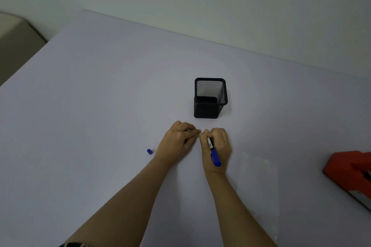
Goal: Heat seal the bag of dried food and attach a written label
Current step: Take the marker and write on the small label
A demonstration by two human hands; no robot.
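The right grip (pixel 217 146) is curled shut round a blue marker (pixel 214 153), fingers bunched near its writing end. The left grip (pixel 176 142) pinches a small pale scrap, apparently the label (pixel 199 133), and holds it against the bench (pixel 100 106) just where the marker tip meets it. The two grips touch there; little of the label shows between the fingers.

The marker's long axis runs away from the person, leaning a little left. Its tip points away and down at the label, and its blue rear end points back over the wrist. Its cap (pixel 149 151) lies on the bench, just left of the left wrist.

I judge the step in hand to be writing the label. The next move calls for steady pinning by the left grip, then capping the marker and carrying the label to the bag (pixel 259 186).

That bag, clear and faint, lies flat beside the right forearm, its long axis running near to far. I cannot tell its contents, or whether it is sealed. A red sealer (pixel 351 174) sits at the right edge, and a black mesh pen pot (pixel 209 98) stands beyond the grips.
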